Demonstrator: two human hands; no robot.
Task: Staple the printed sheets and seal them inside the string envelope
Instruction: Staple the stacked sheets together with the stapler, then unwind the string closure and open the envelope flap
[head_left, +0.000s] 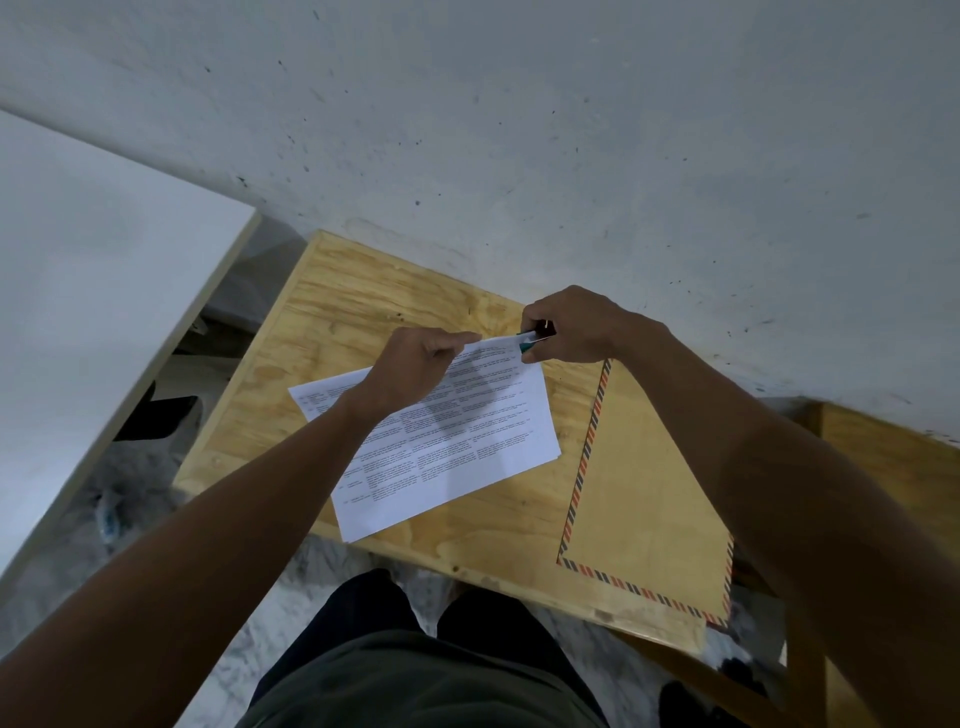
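The brown envelope with striped border lies flat at my table's near right edge. The printed sheets lie mid-table. My left hand pinches their far edge; my right hand grips a stapler at their far corner.

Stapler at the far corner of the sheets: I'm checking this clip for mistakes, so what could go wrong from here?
1. The left hand pinches only the far edge of the printed sheets; the near edges look fanned, so the staple may lock them misaligned.
2. The stapler in the right hand sits at the very corner and may miss a sheet.
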